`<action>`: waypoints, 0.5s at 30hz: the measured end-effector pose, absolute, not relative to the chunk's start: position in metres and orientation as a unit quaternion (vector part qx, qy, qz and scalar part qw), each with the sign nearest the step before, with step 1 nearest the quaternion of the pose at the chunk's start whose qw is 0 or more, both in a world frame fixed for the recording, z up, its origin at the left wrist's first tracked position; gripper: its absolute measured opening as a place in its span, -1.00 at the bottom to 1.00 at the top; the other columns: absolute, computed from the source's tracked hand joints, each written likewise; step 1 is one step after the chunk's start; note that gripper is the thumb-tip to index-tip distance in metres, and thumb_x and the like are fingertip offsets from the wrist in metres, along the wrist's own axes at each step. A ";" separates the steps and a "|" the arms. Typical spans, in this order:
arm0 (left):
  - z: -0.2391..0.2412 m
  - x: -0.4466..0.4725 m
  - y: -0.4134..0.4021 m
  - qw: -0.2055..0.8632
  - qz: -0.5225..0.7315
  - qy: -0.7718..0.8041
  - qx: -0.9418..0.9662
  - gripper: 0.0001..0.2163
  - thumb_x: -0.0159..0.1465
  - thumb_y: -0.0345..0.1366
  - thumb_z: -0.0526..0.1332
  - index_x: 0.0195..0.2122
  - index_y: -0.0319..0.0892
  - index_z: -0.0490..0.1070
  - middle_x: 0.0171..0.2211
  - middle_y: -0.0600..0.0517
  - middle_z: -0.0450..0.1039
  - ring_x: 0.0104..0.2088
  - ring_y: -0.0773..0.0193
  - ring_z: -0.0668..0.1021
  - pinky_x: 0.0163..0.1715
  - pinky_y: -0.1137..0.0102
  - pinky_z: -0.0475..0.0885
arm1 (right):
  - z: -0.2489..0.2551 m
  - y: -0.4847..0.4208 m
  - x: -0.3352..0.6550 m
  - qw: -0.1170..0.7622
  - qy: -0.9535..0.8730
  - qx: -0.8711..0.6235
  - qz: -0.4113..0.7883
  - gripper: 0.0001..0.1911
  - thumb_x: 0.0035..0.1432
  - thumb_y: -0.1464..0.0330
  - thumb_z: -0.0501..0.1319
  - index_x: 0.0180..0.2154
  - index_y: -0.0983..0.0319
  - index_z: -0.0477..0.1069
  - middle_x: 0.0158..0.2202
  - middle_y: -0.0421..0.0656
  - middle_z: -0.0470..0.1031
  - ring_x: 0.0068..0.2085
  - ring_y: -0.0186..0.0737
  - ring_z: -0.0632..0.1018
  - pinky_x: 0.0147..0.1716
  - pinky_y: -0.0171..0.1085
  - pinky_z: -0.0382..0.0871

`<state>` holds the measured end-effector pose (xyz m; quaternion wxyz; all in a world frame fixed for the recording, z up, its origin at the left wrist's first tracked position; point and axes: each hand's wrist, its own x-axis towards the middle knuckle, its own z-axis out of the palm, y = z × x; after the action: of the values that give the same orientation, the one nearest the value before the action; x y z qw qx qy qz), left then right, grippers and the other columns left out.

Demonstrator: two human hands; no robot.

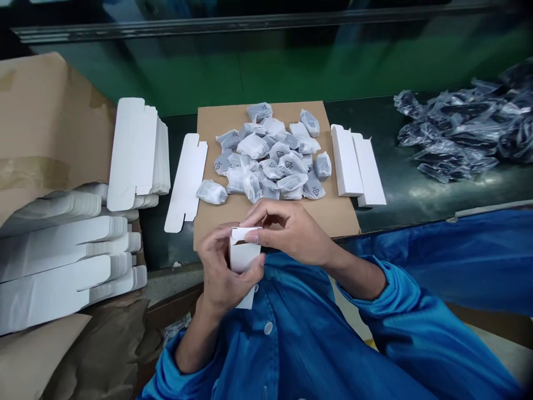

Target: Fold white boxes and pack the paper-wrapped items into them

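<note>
My left hand [220,269] is wrapped round a small white carton box [242,256], holding it upright close to my chest. My right hand [287,228] pinches the box's top flap with thumb and fingers. Just beyond my hands lies a brown cardboard sheet [333,214] carrying a pile of small items in cloudy plastic bags [270,158]. One flat white carton blank [186,180] lies left of the sheet. Two folded white boxes [357,164] lie at its right edge.
Stacks of flat white carton blanks [62,250] fill the left side, with another stack [139,150] behind them and brown paper [45,128] around. A heap of dark items in clear bags [466,133] sits at the far right on the dark green belt [416,189].
</note>
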<state>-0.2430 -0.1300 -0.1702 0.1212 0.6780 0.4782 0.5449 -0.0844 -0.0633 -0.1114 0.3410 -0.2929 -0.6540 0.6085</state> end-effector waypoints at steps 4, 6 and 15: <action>-0.171 -0.245 -0.133 0.128 0.483 0.506 0.703 -0.07 0.20 -0.26 0.32 0.41 -0.12 -0.35 -0.02 -0.15 0.39 -0.07 0.09 0.55 -0.14 0.22 0.52 | -0.115 -0.066 -0.083 0.367 -0.716 -0.263 0.532 -0.90 0.18 0.37 0.32 -0.26 0.26 0.56 -0.23 -0.15 0.56 -0.19 -0.27 0.56 -0.21 -0.29 0.45; -0.170 -0.249 -0.134 0.107 0.450 0.511 0.725 -0.17 0.23 -0.20 0.30 0.40 -0.13 -0.19 0.06 -0.20 0.35 -0.03 0.08 0.53 -0.12 0.23 0.52 | -0.118 -0.068 -0.082 0.373 -0.758 -0.230 0.482 -0.90 0.23 0.42 0.27 -0.23 0.27 0.55 -0.17 -0.12 0.58 -0.11 -0.26 0.57 -0.10 -0.27 0.46; -0.176 -0.257 -0.140 0.142 0.426 0.497 0.743 -0.33 0.26 -0.33 0.22 0.36 -0.13 -0.04 0.02 -0.12 0.39 -0.04 0.20 0.51 -0.06 0.32 0.49 | -0.164 -0.087 -0.095 0.480 -0.841 -0.181 0.173 -0.87 0.21 0.54 0.22 -0.19 0.35 0.50 -0.12 0.05 0.59 -0.18 -0.18 0.55 -0.24 -0.21 0.48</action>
<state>-0.2571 -0.1399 -0.1760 0.1419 0.7429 0.4968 0.4256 -0.0951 -0.0870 -0.1643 0.4800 -0.1812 -0.8407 0.1731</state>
